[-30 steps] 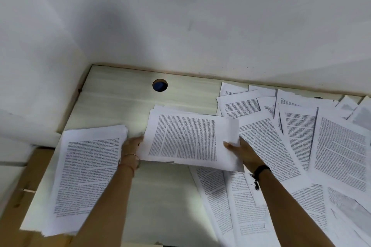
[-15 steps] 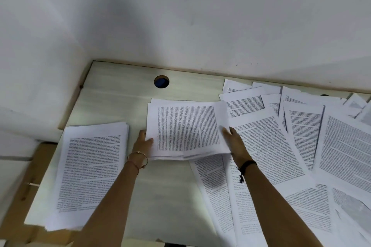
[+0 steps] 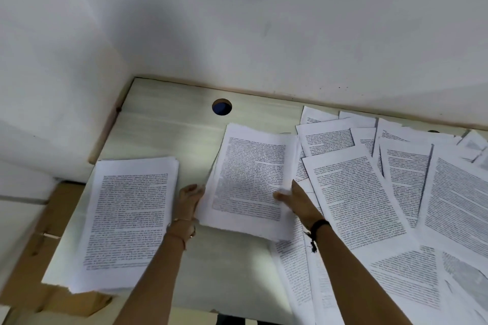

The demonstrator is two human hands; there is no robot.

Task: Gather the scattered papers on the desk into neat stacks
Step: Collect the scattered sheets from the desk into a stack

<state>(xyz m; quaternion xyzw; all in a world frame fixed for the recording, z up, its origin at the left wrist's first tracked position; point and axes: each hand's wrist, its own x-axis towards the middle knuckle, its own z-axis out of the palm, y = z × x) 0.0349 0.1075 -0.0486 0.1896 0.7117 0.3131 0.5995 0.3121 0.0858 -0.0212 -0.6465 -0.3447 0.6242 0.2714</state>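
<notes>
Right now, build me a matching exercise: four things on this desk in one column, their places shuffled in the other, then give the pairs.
Things
1. neat stack
2. held bundle
3. scattered sheets
4. cable hole

Places
A. uncovered, near the back edge of the desk
B. gripped between the left hand and the right hand
C. on the desk's left part
D. overlapping across the desk's right side

Pairs: 1-C, 2-B, 3-D, 4-A

Matt white printed paper sheets [image 3: 250,182] lie on pale wood-grain desk [image 3: 163,129].
</notes>
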